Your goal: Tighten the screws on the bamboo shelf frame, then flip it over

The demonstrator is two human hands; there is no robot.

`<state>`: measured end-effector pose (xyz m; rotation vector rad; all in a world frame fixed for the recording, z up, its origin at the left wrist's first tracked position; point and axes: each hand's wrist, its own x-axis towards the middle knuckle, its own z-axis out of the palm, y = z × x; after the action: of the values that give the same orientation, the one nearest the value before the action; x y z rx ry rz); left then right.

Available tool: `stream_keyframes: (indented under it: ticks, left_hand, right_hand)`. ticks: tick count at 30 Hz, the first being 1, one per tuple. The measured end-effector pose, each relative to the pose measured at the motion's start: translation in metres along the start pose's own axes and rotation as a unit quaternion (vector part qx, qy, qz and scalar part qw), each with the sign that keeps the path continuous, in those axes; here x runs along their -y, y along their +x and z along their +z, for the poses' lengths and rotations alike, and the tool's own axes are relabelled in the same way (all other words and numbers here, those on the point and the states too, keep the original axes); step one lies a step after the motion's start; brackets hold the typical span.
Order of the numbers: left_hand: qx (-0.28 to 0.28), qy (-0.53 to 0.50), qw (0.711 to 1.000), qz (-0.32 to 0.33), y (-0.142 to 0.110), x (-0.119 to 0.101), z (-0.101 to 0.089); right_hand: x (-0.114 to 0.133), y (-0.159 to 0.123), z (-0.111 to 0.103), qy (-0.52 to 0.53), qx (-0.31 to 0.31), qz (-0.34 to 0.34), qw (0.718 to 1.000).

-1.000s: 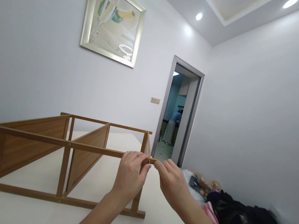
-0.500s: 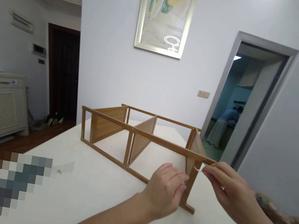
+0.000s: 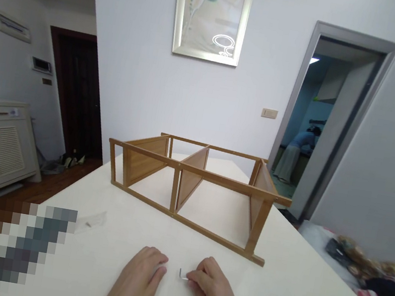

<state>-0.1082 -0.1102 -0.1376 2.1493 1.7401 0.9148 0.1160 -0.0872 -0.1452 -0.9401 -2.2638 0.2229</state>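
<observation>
A small L-shaped hex key point(image 3: 182, 274) is pinched between the thumb and fingers of my right hand point(image 3: 210, 286), low over the table, its short end pointing up. My left hand point(image 3: 142, 275) is to the left of it, fingers curled and thumb apart from them, with no object visible in the gap. Beyond both hands, a brown wooden shelf frame point(image 3: 207, 228) lies on its side. Three panels point(image 3: 192, 177) stand between its long rails. Neither hand touches the frame.
The white table point(image 3: 294, 295) carries a clear plastic bag point(image 3: 94, 223) with a small piece in it. A blurred-out patch covers the front left. Piled cloth items point(image 3: 363, 266) lie beyond the right edge. Through the doorway a person point(image 3: 295, 154) bends forward.
Both hands have left the frame's near right corner and come down and left towards me. The hex key moved along in my right hand. The view has shifted slightly.
</observation>
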Motion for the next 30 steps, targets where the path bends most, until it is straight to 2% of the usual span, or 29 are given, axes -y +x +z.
stream_keyframes:
  ticks: [7,13,17,20,24,27,30]
  left_hand:
    - [0.010,0.062,0.997,0.042,-0.005,-0.001,0.015]
    - [-0.001,0.082,0.995,0.065,0.001,0.010,0.020]
    - [0.037,0.088,0.994,0.056,0.010,0.015,0.024]
    - [0.050,0.117,0.992,0.008,0.016,0.009,0.020]
    - [0.027,0.208,0.971,-0.117,0.029,-0.013,0.007]
    - [0.012,0.223,0.962,-0.155,0.056,-0.027,-0.005]
    - [0.004,0.230,0.960,-0.162,0.094,-0.023,-0.016]
  right_hand:
    - [-0.009,-0.007,0.016,-0.033,0.009,-0.007,0.999]
    - [-0.018,-0.006,0.021,-0.036,0.035,0.005,0.999]
    - [-0.029,-0.003,0.027,-0.025,0.047,0.012,0.999]
    - [-0.029,-0.003,0.024,-0.001,0.039,0.027,0.999]
    - [-0.017,-0.004,0.005,0.032,-0.004,0.030,0.999]
    - [-0.015,0.011,-0.012,0.004,-0.049,0.027,0.998]
    - [-0.027,0.040,-0.025,-0.072,-0.055,0.036,0.995]
